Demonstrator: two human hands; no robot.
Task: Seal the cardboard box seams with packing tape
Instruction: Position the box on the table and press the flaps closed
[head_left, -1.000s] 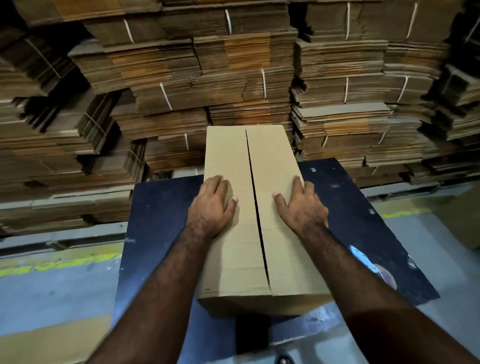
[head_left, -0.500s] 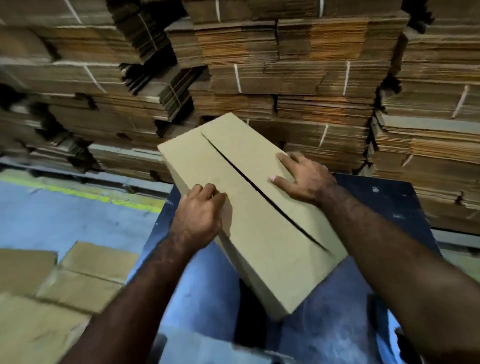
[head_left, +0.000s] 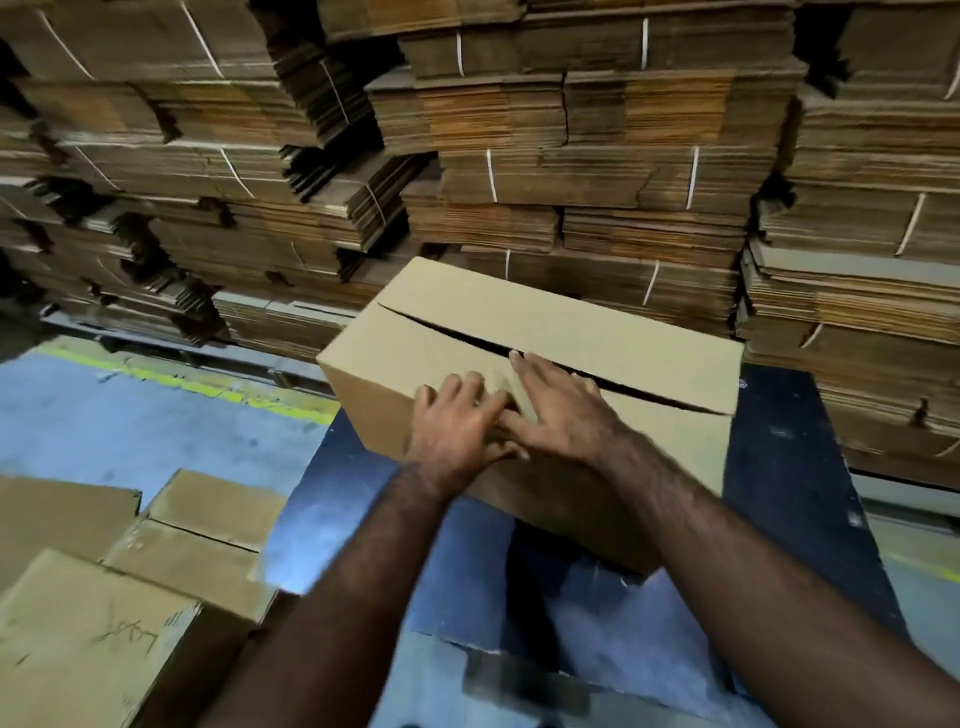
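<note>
A plain brown cardboard box (head_left: 597, 338) lies crosswise on the dark blue table (head_left: 779, 467), its top flaps closed with a dark open seam (head_left: 649, 387) running left to right. My left hand (head_left: 457, 426) rests flat on the near top flap at the box's front edge, fingers spread. My right hand (head_left: 561, 405) lies flat beside it, touching it, with fingertips reaching the seam. No tape or dispenser is visible.
Strapped bundles of flattened cardboard (head_left: 571, 156) are stacked high right behind the table. Several assembled boxes (head_left: 156, 571) sit on the floor at lower left. A yellow line (head_left: 208, 387) marks the blue floor on the left.
The box has turned from lengthwise through a diagonal to lying crosswise. My hands have come together on its near flap. The view has swung left.
</note>
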